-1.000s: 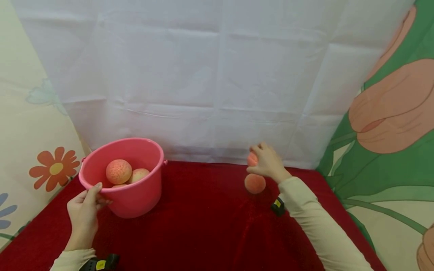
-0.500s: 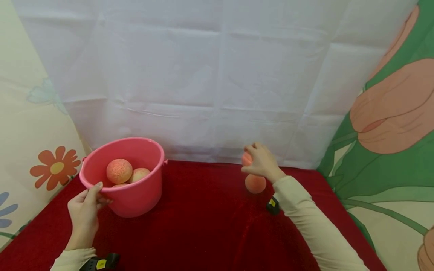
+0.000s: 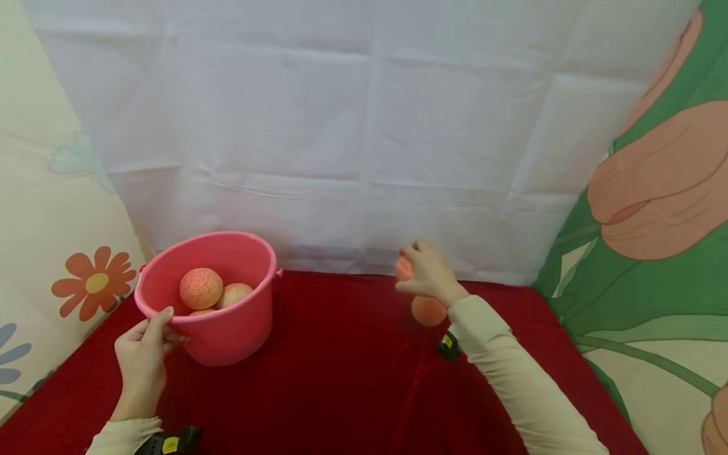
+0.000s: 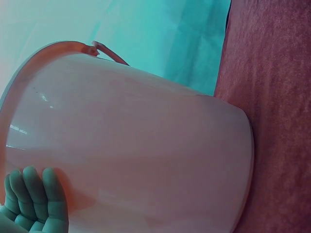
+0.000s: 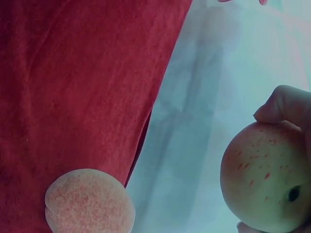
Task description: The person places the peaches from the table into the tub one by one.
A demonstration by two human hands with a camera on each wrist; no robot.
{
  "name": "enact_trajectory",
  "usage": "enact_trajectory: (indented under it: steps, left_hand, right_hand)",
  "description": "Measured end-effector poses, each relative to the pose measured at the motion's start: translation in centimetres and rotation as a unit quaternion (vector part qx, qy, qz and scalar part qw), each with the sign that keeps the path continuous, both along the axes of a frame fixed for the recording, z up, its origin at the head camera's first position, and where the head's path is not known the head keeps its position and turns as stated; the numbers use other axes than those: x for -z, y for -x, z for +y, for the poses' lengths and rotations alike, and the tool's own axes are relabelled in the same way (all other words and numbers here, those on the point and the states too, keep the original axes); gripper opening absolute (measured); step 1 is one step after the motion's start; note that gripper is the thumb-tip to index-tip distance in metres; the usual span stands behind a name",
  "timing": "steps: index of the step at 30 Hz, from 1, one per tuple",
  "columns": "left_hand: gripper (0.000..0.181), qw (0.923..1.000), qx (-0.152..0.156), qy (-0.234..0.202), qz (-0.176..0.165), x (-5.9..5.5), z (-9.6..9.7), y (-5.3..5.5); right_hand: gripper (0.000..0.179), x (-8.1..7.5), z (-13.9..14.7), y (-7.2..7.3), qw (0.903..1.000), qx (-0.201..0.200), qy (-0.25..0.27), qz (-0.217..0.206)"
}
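Observation:
My left hand (image 3: 142, 354) pinches the near rim of a pink bucket (image 3: 233, 335) at the left of the table, thumb over the edge and fingers on the outer wall. Several peaches lie inside, a reddish peach (image 3: 201, 288) on top and a paler peach (image 3: 234, 294) beside it. My right hand (image 3: 430, 273) grips another peach (image 5: 262, 179), pale with red flecks and a dark pit, seen between thumb and fingers in the right wrist view. Below that hand, a fuzzy orange-red peach (image 5: 90, 201) rests on the red cloth, partly covered by the hand in the head view.
Red velvet cloth (image 3: 341, 354) covers the table. Behind its far edge hangs a creased white sheet (image 3: 318, 139). A printed flower wall (image 3: 93, 281) stands at left, large painted tulips (image 3: 654, 183) at right. The bucket's handle (image 4: 109, 52) hangs on its far side.
My right hand has moved a little to the left with its peach, uncovering more of the peach on the cloth. The left hand and bucket have stayed in place.

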State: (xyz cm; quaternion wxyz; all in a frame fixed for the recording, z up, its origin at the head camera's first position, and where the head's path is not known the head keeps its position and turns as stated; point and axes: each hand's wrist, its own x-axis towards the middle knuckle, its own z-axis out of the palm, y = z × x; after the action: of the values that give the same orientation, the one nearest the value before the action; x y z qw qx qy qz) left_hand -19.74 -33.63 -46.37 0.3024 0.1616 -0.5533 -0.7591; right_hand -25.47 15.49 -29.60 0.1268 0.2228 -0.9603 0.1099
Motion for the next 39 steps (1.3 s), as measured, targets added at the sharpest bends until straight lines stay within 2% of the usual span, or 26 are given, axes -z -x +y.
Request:
enact_trajectory:
  steps: [6, 16, 22, 23, 26, 29, 30, 31, 32, 33, 36, 38, 39]
  left_hand:
    - [0.039, 1.0000, 0.000, 0.002, 0.000, -0.2, 0.2, -0.2]
    - [0.040, 1.0000, -0.003, 0.008, 0.001, 0.2, 0.0, 0.0]
    - [0.038, 0.9999, 0.001, 0.013, -0.001, -0.3, 0.4, -0.2]
    - [0.036, 0.9999, 0.005, 0.016, 0.003, -0.5, 0.5, -0.4]
    - [0.026, 0.9991, 0.027, 0.029, 0.015, -2.2, 1.5, -1.5]
    - [0.021, 0.9982, 0.043, 0.037, 0.017, -5.1, 3.3, -3.2]
    - [0.021, 0.9985, 0.042, 0.034, 0.008, -6.2, 4.1, -3.9]
    - [0.021, 0.9987, 0.039, 0.031, 0.004, -6.8, 4.5, -4.2]
    - [0.021, 0.9989, 0.038, 0.029, 0.004, -6.6, 4.3, -4.0]
    - [0.022, 0.9993, 0.030, 0.023, 0.002, -5.9, 3.9, -3.6]
    - [0.029, 0.9998, 0.014, 0.013, 0.001, -2.7, 1.8, -1.7]
    - [0.033, 0.9994, 0.019, 0.024, 0.015, -0.4, 0.3, -0.4]
    - [0.033, 0.9995, 0.017, 0.023, 0.012, -0.2, 0.1, -0.3]
  right_hand:
    - [0.063, 0.1, -0.7, 0.0, 1.0000, -0.007, -0.001, -0.005]
    - [0.063, 0.1, -1.9, 0.1, 0.9998, -0.018, 0.000, -0.003]
    - [0.064, 0.1, -2.4, 0.2, 0.9997, -0.023, 0.005, -0.009]
    - [0.064, 0.1, -2.5, 0.3, 0.9997, -0.023, 0.007, -0.010]
    - [0.063, 0.0, -2.7, 0.3, 0.9996, -0.024, 0.010, -0.012]
    - [0.063, -0.1, -3.1, 0.3, 0.9995, -0.025, 0.012, -0.015]
    - [0.063, -0.2, -3.2, 0.3, 0.9995, -0.024, 0.013, -0.018]
    - [0.064, -0.2, -3.4, 0.3, 0.9995, -0.024, 0.012, -0.018]
    - [0.064, -0.3, -3.5, 0.3, 0.9994, -0.023, 0.012, -0.020]
    - [0.064, -0.4, -3.7, 0.2, 0.9994, -0.023, 0.011, -0.022]
    - [0.066, -0.5, -4.2, 0.2, 0.9994, -0.020, 0.010, -0.025]
    - [0.065, -0.5, -4.5, 0.2, 0.9995, -0.020, 0.009, -0.022]
    - [0.065, -0.5, -4.7, 0.2, 0.9995, -0.021, 0.010, -0.022]
